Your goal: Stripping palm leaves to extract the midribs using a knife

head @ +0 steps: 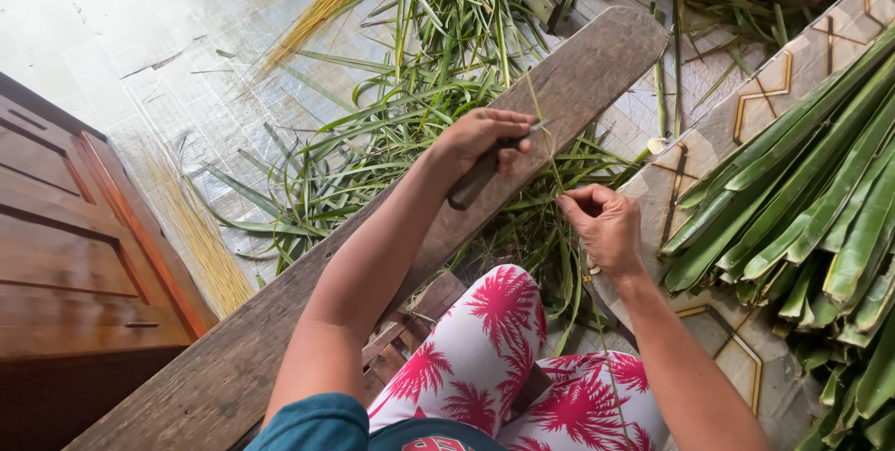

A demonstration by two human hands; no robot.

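Over the long weathered wooden plank (578, 78), the left hand (480, 138) is closed around a dark-handled knife (480, 176), blade at a thin green leaf strip (543, 124). The strip runs away from the body; the right hand (606, 227), nearer its lower end, apparently pinches it.

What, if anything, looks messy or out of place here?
Loose green leaf strips lie strewn across the floor beyond the wooden plank, unlike the neat leaf stack on the right. The left hand grips a knife.
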